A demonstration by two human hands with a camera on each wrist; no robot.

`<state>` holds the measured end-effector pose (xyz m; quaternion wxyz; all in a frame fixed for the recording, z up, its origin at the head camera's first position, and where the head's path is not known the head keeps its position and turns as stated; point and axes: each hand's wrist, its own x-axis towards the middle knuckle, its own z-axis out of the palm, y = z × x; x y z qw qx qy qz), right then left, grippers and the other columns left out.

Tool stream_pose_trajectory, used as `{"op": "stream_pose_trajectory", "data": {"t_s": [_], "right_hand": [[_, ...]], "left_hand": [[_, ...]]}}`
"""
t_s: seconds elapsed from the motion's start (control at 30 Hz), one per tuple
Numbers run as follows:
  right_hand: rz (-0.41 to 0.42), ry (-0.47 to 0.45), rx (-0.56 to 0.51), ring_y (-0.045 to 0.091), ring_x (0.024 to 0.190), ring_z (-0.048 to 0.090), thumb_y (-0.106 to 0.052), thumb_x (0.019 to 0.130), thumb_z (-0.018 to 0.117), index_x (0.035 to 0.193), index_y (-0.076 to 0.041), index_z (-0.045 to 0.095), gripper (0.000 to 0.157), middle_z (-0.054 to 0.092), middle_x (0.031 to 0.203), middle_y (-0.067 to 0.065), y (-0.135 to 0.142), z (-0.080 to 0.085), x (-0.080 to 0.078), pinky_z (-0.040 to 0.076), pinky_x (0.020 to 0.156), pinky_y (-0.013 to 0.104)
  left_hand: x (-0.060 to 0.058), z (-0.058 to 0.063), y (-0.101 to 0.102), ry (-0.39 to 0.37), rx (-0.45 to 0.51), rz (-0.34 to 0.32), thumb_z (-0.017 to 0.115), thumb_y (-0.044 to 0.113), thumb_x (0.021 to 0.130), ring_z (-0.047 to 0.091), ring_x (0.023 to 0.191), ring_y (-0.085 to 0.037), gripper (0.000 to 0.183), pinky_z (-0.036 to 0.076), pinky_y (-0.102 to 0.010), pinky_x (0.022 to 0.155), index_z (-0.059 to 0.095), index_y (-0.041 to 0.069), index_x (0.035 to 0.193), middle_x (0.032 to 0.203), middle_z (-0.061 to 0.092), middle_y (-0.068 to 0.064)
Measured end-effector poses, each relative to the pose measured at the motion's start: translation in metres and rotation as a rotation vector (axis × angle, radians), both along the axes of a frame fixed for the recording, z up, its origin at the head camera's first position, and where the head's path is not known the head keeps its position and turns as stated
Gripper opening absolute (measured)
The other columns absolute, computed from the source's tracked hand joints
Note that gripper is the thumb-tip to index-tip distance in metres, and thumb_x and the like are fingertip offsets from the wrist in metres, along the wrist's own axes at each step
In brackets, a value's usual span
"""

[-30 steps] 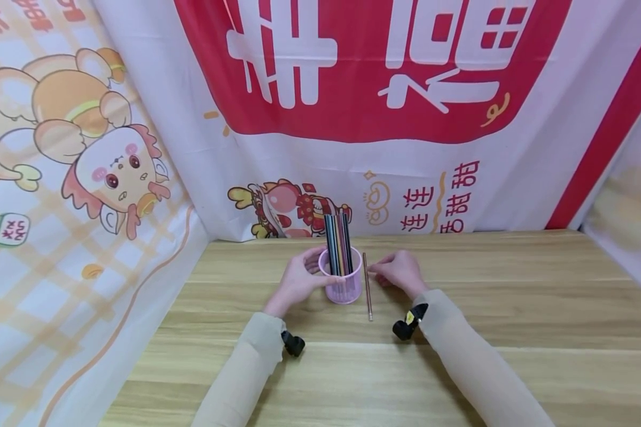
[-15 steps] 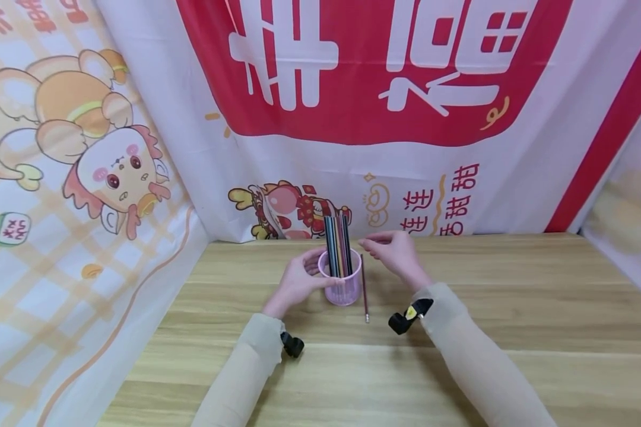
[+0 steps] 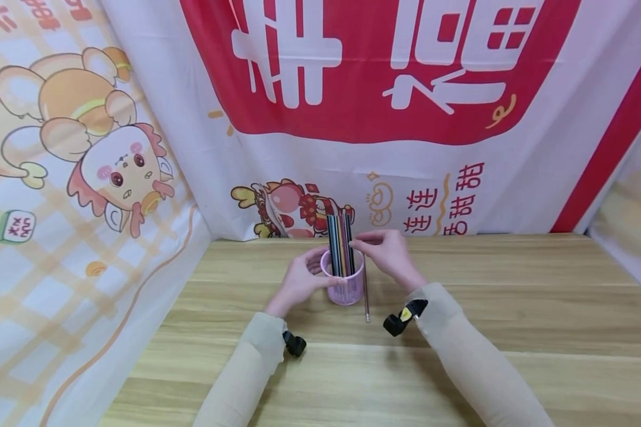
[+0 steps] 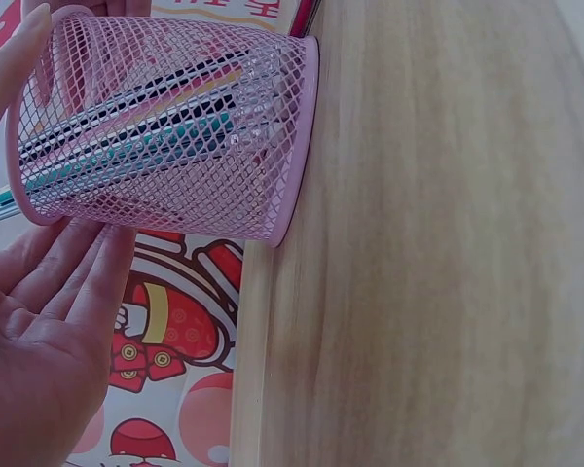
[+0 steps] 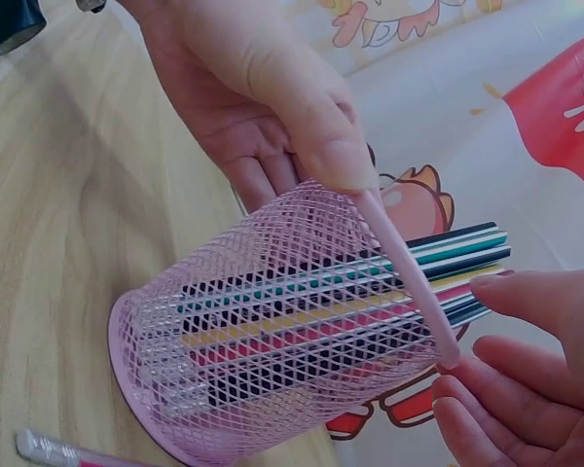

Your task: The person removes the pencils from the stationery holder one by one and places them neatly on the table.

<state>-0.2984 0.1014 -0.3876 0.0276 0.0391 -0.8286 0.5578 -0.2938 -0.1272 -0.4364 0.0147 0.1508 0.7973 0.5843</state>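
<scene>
A pink mesh pencil cup stands on the table, holding several dark, yellow and red pencils. My left hand holds the cup from its left, the thumb over the near rim and the fingers round the far side. At the cup's right, my right hand has its thumb against the pencil ends above the rim, its other fingers loosely bent beside the rim. One loose pencil lies right of the cup, its eraser end toward me; the right hand partly hides its far end.
A wooden table reaches back to a printed white and red cloth. Another printed cloth hangs along the left side. Each wrist wears a small black camera.
My right hand has gone from beside the loose pencil up and left to the pencils in the cup. The left hand stays on the cup. The loose pencil has shifted slightly toward the cup.
</scene>
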Motion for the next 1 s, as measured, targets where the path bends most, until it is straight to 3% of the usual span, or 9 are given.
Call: {"op": "stream_pose_trajectory", "data": {"t_s": [1.0], "right_hand": [[-0.008,0.072,0.034,0.023,0.098,0.071,-0.025,0.090,0.080,0.111,-0.009,0.078,0.027,0.075,0.108,0.009,-0.011,-0.014,-0.009,0.060,0.088,0.037]], "left_hand": [[0.001,0.001,0.000,-0.010,0.010,0.003,0.097,0.024,0.069,0.060,0.122,-0.021,0.086,0.049,-0.033,0.106,0.056,0.011,0.144,0.137,0.062,-0.007]]}}
